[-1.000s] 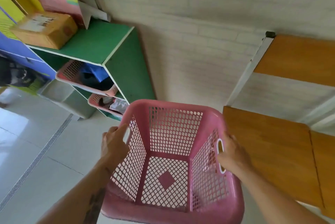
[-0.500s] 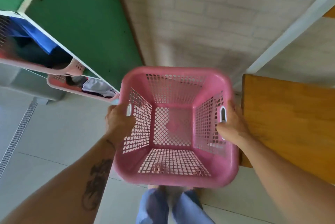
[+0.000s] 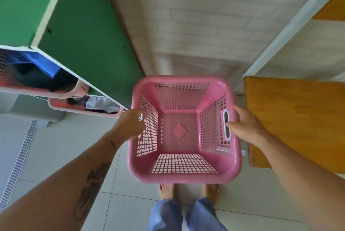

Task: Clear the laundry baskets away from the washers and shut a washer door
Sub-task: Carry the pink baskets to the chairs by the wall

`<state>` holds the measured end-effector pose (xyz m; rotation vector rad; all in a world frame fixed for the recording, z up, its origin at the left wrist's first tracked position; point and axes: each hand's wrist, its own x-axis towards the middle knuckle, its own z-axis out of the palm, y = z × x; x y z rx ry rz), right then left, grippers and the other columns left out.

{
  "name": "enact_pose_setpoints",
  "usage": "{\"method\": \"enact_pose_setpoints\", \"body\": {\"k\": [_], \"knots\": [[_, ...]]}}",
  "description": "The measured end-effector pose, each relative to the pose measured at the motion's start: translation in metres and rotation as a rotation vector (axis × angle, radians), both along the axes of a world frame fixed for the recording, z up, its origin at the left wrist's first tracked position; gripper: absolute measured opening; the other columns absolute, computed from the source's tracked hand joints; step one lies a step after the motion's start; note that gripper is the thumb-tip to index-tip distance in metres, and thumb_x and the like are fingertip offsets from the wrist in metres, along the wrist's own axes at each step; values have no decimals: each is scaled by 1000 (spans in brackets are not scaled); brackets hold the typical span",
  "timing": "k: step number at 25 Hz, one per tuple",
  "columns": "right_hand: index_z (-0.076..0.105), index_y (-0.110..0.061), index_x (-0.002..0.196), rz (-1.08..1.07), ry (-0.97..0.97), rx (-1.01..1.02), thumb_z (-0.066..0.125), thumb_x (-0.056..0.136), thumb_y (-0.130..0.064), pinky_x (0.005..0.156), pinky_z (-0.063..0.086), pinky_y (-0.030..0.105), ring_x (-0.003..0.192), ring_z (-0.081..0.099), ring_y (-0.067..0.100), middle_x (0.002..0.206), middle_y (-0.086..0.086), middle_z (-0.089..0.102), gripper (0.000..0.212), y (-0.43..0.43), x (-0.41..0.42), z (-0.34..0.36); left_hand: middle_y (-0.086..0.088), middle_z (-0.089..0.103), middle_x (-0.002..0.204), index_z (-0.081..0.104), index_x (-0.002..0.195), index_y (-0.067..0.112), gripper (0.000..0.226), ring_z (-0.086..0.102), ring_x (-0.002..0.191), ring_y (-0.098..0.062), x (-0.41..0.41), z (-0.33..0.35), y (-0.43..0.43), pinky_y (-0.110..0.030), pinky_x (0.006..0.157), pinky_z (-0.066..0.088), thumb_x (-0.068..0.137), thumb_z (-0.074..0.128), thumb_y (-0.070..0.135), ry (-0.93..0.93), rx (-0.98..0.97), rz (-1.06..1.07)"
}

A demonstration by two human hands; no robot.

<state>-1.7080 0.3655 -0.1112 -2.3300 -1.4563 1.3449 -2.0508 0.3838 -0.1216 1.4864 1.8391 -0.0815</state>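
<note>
An empty pink laundry basket [image 3: 183,172] with mesh walls is low in front of me, just past my bare feet. My left hand [image 3: 128,125] grips its left rim at the handle slot. My right hand [image 3: 244,127] is on the right rim, thumb at the white-edged handle slot [image 3: 226,124] and fingers spread along the outside. The basket is between the green shelf unit [image 3: 84,30] and the wooden table [image 3: 298,118]. I cannot tell whether it rests on the tiled floor. No washer is in view.
The green shelf unit on the left holds two pink baskets [image 3: 82,107] with clothes in them. A white brick wall [image 3: 186,25] stands behind. A white table leg [image 3: 291,30] rises at the right. A floor drain strip [image 3: 20,159] runs along the left.
The basket has come down and a little nearer the wall, between shelf and table. My head has tipped further down, so my feet now show. My right fingers have spread.
</note>
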Motion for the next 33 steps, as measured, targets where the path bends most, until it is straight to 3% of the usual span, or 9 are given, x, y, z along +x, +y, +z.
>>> {"method": "enact_pose_setpoints", "body": {"k": [2,4,9,12,16,22,29,32,33], "knots": [[38,-22,145,27,-38,20,60,88,-15,94,43,29,126,49,22,134,-5,48,61,-12,4,40,-1,60,129,56,127,26,50,63,94,-14,9,33,2,-26,76,54,78,46,17,4,33,-87],[33,-17,149,57,-98,48,59,91,-23,108,36,33,142,32,20,151,-3,36,64,-31,15,88,0,61,127,58,126,24,47,64,97,-16,30,80,6,-29,81,56,81,49,12,-40,89,-156],[26,-19,153,11,-167,99,53,93,-30,119,23,37,147,22,21,161,3,22,66,-98,67,192,3,63,124,57,128,25,47,67,82,-13,101,195,6,-26,62,59,86,54,5,-128,215,-401],[24,-18,153,-66,-182,153,51,94,-31,118,21,35,148,19,19,161,3,20,66,-154,113,244,-2,64,125,55,131,20,46,66,100,-18,161,249,-5,-32,87,55,86,52,8,-136,306,-551],[30,-17,151,-277,-212,229,50,94,-31,112,28,34,144,28,20,159,1,26,61,-255,195,303,0,66,121,58,128,23,44,62,108,-18,277,308,-49,-32,98,49,86,49,12,-183,413,-717],[36,-21,146,-479,-344,330,54,92,-38,110,33,34,137,38,22,152,4,37,59,-444,331,353,5,62,112,58,121,29,35,61,102,-17,471,363,-177,-26,78,51,91,45,17,-286,463,-969],[31,-23,149,-699,-442,268,52,92,-46,117,26,39,143,30,24,156,3,30,65,-634,471,375,0,58,130,57,117,41,35,63,103,-17,672,378,-321,-36,84,57,92,38,28,-369,406,-1157],[51,-40,120,-810,-463,276,45,75,-54,103,42,41,130,48,29,128,-2,52,48,-689,523,375,-2,62,126,59,121,33,36,63,102,-18,755,385,-373,-33,87,55,93,39,24,-371,425,-1268],[53,-36,117,-852,-476,282,44,72,-52,100,46,42,123,53,29,127,1,56,48,-709,544,373,-3,63,124,60,120,31,35,63,101,-17,788,384,-390,-29,86,53,93,40,22,-388,422,-1294]]}}
